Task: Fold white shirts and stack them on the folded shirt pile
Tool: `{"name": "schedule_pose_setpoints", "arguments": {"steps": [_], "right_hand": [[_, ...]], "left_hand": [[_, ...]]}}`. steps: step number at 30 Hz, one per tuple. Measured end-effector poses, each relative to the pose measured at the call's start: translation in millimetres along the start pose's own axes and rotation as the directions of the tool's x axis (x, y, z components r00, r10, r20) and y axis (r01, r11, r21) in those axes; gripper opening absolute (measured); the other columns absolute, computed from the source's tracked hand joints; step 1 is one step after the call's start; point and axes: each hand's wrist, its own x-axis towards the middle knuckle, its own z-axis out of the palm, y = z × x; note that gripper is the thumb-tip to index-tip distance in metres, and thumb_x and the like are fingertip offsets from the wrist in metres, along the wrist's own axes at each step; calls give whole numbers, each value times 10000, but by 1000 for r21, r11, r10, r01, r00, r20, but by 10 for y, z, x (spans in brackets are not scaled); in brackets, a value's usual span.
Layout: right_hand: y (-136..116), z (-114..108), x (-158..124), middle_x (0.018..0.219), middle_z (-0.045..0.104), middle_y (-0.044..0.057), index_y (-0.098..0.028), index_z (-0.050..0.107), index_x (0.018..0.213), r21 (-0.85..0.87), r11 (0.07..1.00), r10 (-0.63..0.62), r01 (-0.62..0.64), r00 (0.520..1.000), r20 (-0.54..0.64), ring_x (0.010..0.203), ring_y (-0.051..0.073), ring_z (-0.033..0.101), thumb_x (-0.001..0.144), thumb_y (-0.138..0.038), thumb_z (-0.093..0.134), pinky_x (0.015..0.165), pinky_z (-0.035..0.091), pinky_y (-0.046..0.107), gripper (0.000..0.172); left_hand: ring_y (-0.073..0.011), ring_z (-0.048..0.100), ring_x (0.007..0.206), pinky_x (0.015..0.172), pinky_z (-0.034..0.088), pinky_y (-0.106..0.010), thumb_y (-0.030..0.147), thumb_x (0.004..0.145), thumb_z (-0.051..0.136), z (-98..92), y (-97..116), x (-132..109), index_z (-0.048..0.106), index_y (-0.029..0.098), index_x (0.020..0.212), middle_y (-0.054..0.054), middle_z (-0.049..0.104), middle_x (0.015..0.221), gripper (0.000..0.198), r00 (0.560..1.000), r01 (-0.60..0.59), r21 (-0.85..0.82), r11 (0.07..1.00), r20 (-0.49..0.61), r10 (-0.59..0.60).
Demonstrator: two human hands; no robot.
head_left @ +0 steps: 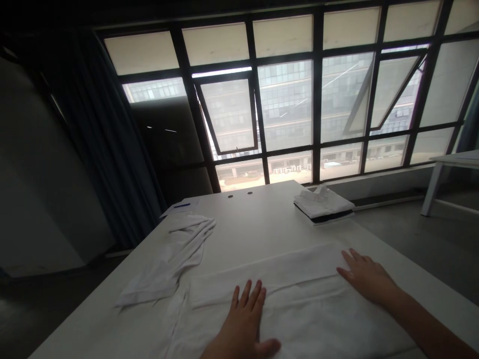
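A white cloth [299, 304] is spread over the near part of the white table, with a folded strip along its far side. My left hand [247, 319] lies on the cloth near its middle, fingers spread and palm down. Toward the cloth's right end, my right hand [364, 274] rests with its fingers apart, over the end of the folded strip. Neither hand grips anything. A second white cloth [175, 264], rumpled, lies to the left.
At the far right corner of the table [247, 224] sits a folded white and black stack [324, 204]. Papers with a blue pen [182, 205] lie at the far left. Windows stand beyond, and another table [434, 184] is at the right.
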Motion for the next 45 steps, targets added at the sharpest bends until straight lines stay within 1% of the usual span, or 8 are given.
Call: {"name": "schedule_pose_setpoints", "arguments": {"steps": [4,8,14,18,22,29,37,45], "right_hand": [[117,-63,40,1253,618,218,-154,604,1295,56,995,80,-80,997,-9,1105,386,616,940,-544,418,862,493,498,559],[106,-88,56,1057,661,217,-118,623,1074,120,976,174,-180,983,58,950,351,681,950,-545,404,788,501,447,496],[135,-114,74,974,707,192,-166,625,951,166,953,237,-253,965,114,913,354,698,929,-616,401,747,495,452,504],[192,-98,122,994,710,175,-185,629,866,178,973,135,-148,987,82,943,321,692,937,-544,427,772,484,409,418],[195,-110,149,972,715,166,-193,613,904,189,975,111,-121,992,61,913,313,698,975,-472,351,742,479,399,390],[161,-128,143,1033,717,202,-160,656,967,240,955,157,-175,983,91,974,349,695,930,-588,409,803,492,441,495],[59,-141,193,1062,727,190,-146,688,993,267,964,7,-11,1000,16,971,310,695,936,-397,444,816,499,386,355],[68,-306,94,1094,740,166,-165,693,1089,376,926,-5,-36,994,108,981,319,704,892,-522,519,825,496,381,443]], "left_hand": [[-360,-111,1526,1220,-81,-599,847,801,473,-27,33,-11,53,255,1614,-26,-74,1667,1089,1000,6,13,1000,9,-6],[-358,-112,1527,1222,-83,-593,857,801,461,-55,62,-27,64,257,1614,-26,-65,1670,1086,1000,14,-4,1000,0,-14],[-361,-112,1526,1215,-102,-597,867,799,455,-60,71,-34,80,255,1613,-31,-52,1673,1086,1000,13,-36,999,-4,-13],[-356,-106,1529,1218,-94,-596,872,799,447,-65,73,-41,83,254,1613,-31,-42,1673,1085,1000,13,-40,999,-5,-13],[-350,-97,1531,1221,-80,-596,876,803,434,-70,67,-42,84,261,1614,-22,-43,1673,1076,1000,14,-35,999,-7,-14],[-353,-98,1531,1218,-89,-599,872,801,443,-45,64,-25,89,261,1615,-22,-41,1673,1077,1000,11,-28,1000,-11,-12],[-367,-110,1526,1215,-98,-604,861,802,455,-39,65,-14,87,247,1615,-27,-49,1673,1083,1000,18,-19,1000,2,-18],[-355,-115,1527,1230,-83,-578,850,810,455,-80,100,-28,78,249,1614,-13,-51,1674,1072,999,35,-7,999,8,-35]]}}
